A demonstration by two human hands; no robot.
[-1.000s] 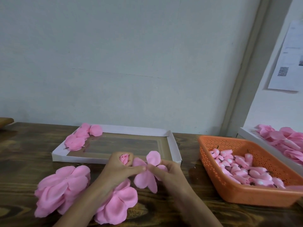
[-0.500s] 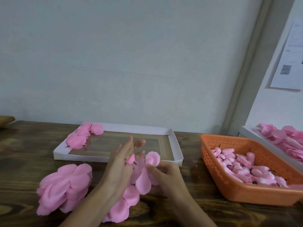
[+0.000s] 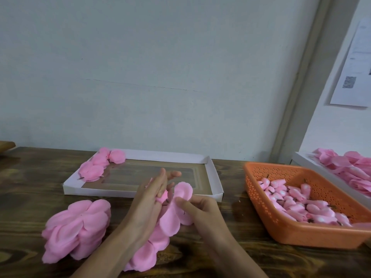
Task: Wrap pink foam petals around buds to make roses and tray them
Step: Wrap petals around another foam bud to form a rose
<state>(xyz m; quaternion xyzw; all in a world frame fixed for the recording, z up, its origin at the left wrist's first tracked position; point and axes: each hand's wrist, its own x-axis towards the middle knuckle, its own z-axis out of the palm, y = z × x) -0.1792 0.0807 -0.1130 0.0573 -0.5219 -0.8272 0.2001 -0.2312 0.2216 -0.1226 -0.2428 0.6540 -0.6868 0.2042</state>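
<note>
A flat, round-lobed petal (image 3: 172, 218) is pinched by curled fingers of the right hand (image 3: 200, 210), just beside a bud (image 3: 163, 195) nipped among the mostly straight fingers of the left hand (image 3: 149, 203). Beyond the fingertips the near rim of the tray (image 3: 104, 192) is seen, with bare floor behind it.

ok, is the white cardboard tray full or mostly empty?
Mostly empty. Only a few finished roses sit in the far-left corner of the white tray; the rest of its floor is bare.

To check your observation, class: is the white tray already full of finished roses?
No, the white tray holds only a few roses, clustered in its far left corner.
</note>
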